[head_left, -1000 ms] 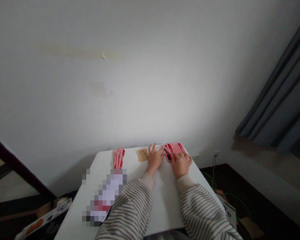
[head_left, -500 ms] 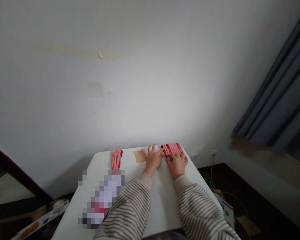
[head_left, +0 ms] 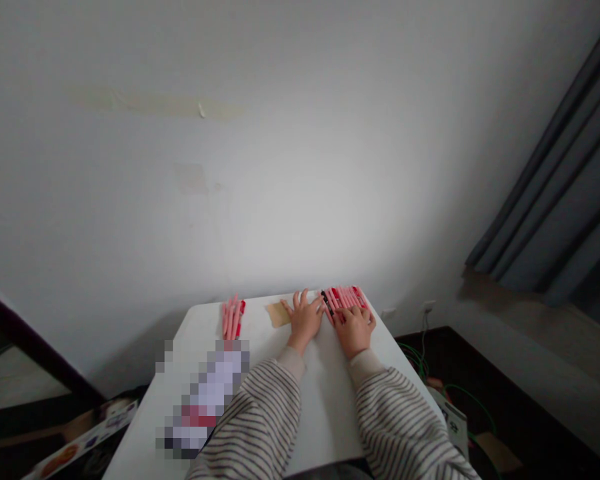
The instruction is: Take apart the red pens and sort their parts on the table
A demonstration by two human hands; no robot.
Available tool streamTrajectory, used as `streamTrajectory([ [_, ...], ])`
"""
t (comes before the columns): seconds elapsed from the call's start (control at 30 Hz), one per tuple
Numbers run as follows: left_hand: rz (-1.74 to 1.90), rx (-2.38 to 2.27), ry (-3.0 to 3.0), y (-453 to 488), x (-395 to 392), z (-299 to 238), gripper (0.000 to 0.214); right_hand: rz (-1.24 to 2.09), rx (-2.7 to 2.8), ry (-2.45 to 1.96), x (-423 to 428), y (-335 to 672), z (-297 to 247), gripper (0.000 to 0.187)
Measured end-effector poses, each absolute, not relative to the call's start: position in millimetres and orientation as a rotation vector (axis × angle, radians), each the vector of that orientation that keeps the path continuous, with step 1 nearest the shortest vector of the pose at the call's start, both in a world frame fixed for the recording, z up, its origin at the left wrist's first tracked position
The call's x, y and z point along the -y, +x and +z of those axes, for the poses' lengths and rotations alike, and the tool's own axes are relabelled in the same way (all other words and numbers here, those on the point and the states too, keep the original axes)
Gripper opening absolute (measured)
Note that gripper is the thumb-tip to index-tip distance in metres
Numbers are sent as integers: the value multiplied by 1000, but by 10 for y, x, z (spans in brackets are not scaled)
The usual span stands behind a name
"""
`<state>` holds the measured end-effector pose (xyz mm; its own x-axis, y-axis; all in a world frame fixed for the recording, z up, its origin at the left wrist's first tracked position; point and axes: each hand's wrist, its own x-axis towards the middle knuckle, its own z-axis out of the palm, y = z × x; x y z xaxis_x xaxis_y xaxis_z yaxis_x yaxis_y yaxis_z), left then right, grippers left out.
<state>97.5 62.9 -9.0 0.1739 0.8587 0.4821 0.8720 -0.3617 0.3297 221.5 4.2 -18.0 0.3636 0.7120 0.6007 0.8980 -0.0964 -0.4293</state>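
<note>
A row of pink pens (head_left: pixel 347 297) with red and black parts lies side by side at the far right corner of the white table (head_left: pixel 325 407). My right hand (head_left: pixel 355 328) rests over the near ends of that row, its fingers bent onto the pens; whether it pinches one is hidden. At the row's left side is my left hand (head_left: pixel 305 321), fingers spread, with the index fingertip and thumb side close to the leftmost pen. Left of this hand a tan piece of paper or tape (head_left: pixel 279 315) lies flat on the tabletop.
A smaller bunch of pink and red pens (head_left: pixel 233 319) lies at the back left of the table, above a pixelated, blurred-out object (head_left: pixel 207 397). The wall stands right behind the table. Green cables (head_left: pixel 420 360) and a box (head_left: pixel 455 423) are on the floor at right.
My left hand has shifted very slightly left, and the tan piece beside it has moved a little left too. The right hand stays over the pens.
</note>
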Motion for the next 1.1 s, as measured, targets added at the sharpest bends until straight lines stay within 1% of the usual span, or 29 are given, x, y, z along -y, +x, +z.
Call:
streamTrajectory([
  [0.4,-791,1858,-2378,976,-612,-59,34,-243,1373,-2003,-5,2172,-94,19],
  [0.63,-881,1849,-2336,939,-561,-20,34,-249,1375,-1986,-19,2177,-110,20],
  [0.97,-922,1810,-2238,610,-335,-9,33,-252,1496,-1899,0,2141,-79,21],
  [1.1,-922,1848,-2159,418,-223,0,33,-257,1618,-1750,-26,2082,-42,21],
])
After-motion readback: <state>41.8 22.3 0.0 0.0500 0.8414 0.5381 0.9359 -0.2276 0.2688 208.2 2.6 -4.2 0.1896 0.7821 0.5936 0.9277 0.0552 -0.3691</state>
